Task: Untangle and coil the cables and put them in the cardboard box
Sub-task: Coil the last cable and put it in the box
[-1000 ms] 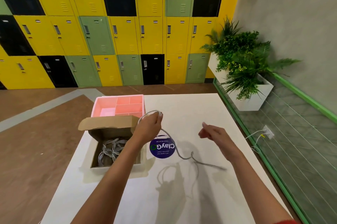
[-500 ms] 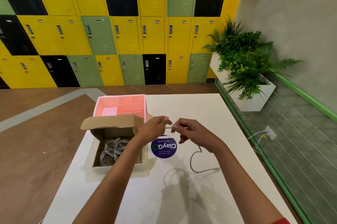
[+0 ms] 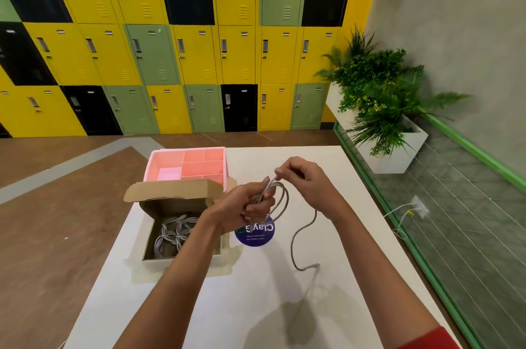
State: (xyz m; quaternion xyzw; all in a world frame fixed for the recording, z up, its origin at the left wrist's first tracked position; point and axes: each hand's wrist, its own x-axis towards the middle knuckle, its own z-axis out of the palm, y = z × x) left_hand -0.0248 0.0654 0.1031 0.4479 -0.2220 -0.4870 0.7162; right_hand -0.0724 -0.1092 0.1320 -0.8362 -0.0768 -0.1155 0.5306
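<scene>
Left hand [image 3: 244,208] grips the grey cable [image 3: 292,243] loops so they hold shape; right hand [image 3: 308,182] pinches the free length, seemingly laying another turn; cardboard box [image 3: 170,192] sits open beside the left hand.

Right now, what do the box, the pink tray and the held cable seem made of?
The box: brown cardboard, matte, with a raw creased flap. The pink tray: probably moulded plastic, smooth, with thin dividers. The cable: grey, flexible, possibly a braided sheath; too fine to be sure.

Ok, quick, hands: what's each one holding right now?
Left hand: grips the coiled loops of the cable.
Right hand: pinches the same cable at the top of the coil.
</scene>
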